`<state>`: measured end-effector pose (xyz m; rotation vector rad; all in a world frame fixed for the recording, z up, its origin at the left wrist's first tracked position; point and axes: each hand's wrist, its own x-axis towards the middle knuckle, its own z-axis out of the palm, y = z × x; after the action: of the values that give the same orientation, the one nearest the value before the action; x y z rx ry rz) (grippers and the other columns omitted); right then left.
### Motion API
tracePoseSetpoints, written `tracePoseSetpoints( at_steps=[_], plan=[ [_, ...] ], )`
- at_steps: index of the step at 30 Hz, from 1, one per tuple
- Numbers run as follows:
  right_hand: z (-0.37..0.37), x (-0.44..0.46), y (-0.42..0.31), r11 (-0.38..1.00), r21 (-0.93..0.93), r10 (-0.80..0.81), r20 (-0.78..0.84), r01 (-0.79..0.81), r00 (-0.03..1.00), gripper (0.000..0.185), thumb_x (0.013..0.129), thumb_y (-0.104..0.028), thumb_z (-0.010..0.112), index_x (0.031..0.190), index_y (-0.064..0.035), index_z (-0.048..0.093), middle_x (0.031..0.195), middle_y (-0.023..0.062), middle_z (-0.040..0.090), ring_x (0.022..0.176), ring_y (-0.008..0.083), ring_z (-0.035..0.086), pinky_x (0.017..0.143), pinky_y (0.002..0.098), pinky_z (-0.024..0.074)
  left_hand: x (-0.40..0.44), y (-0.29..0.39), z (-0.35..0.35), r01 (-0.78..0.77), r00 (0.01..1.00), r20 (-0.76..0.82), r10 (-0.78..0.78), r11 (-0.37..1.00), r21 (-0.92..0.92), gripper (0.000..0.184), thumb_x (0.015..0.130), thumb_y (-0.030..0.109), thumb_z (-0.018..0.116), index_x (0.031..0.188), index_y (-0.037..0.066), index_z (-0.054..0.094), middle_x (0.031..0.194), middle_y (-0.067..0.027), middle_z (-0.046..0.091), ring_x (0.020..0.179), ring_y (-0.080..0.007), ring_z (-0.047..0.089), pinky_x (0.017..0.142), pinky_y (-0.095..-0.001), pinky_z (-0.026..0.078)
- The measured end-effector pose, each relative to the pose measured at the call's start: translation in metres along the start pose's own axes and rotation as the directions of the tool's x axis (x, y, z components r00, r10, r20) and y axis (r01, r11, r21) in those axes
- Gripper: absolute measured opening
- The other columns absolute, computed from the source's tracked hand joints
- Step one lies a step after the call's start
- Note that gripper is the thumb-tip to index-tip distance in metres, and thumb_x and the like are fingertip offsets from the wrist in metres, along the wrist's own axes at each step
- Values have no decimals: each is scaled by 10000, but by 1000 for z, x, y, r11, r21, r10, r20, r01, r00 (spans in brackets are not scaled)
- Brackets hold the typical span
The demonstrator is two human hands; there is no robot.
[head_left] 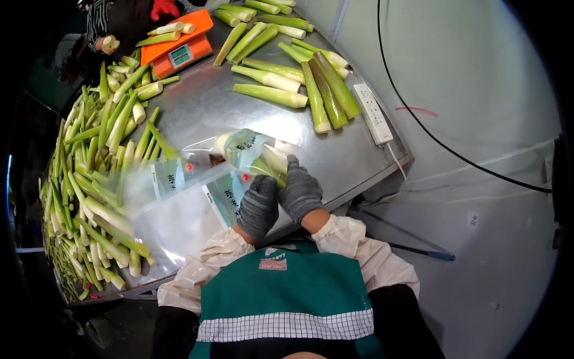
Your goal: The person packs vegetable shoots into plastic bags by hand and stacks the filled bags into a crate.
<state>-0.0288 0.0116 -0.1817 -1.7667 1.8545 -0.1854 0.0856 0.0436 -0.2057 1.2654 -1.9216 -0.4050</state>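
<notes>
The grey-gloved left hand and grey-gloved right hand are gripping the clear printed plastic bag just ahead, over the shiny metal counter; pale green stalks inside are slanting nearward, closer to the right.

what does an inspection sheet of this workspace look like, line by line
surface: metal table, shiny
job's things: printed clear bag with pale green stalks inside, other printed bags lying flat
clutter: large heap of stalks at left; loose stalks on the far side; orange scale bearing stalks
grippers: left hand and right hand, grey-gloved, both closed on the clear bag
cables: white cord from power strip hangs past the table edge; black cable at right
surroundings: another person's red-gloved hand beyond the scale
</notes>
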Motion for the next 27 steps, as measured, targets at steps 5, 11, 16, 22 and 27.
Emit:
tracePoseSetpoints(
  at_steps=[5, 11, 16, 22, 27],
  plan=[
    [-54, -4, -11, 953, 123, -284, 42, 277, 958, 570, 719, -403, 594, 1071, 26, 465, 876, 191, 577, 820, 288, 575, 734, 363, 458, 46, 5, -36, 175, 962, -148, -229, 936, -307, 66, 791, -13, 492, 846, 11, 464, 666, -80, 504, 556, -131, 514, 505, -253, 442],
    [-97, 26, 21, 540, 493, -643, -281, 682, 713, 299, 818, -213, 545, 1054, -37, 493, 855, 95, 549, 633, 163, 564, 589, 237, 485, 103, 4, -100, 360, 893, 74, -444, 604, -711, 68, 822, 53, 490, 878, 20, 470, 683, -37, 489, 559, -105, 501, 495, -241, 463],
    [-108, 37, 23, 402, 912, -280, 41, 78, 959, 388, 814, -302, 548, 1094, -48, 463, 864, 68, 530, 573, 122, 574, 489, 223, 494, 126, 16, -138, 346, 921, 154, -357, 573, -743, 122, 816, 83, 506, 915, 16, 483, 715, -45, 495, 592, -114, 517, 513, -260, 482],
    [-117, 21, -10, 182, 979, -356, -21, 91, 934, 391, 789, -256, 579, 1055, 8, 466, 817, 95, 567, 560, 158, 597, 483, 241, 510, 144, 32, -146, 351, 914, 183, -363, 479, -804, 118, 809, 58, 505, 902, -5, 469, 726, -69, 493, 609, -138, 527, 518, -275, 497],
    [-127, 23, -6, 210, 949, -344, -154, 236, 926, 218, 788, -165, 579, 925, -2, 531, 730, 62, 585, 538, 133, 585, 485, 234, 509, 147, 34, -146, 345, 920, 236, -313, 358, -868, 115, 796, 72, 522, 892, 20, 485, 721, -61, 504, 606, -138, 526, 513, -273, 488]
  ],
)
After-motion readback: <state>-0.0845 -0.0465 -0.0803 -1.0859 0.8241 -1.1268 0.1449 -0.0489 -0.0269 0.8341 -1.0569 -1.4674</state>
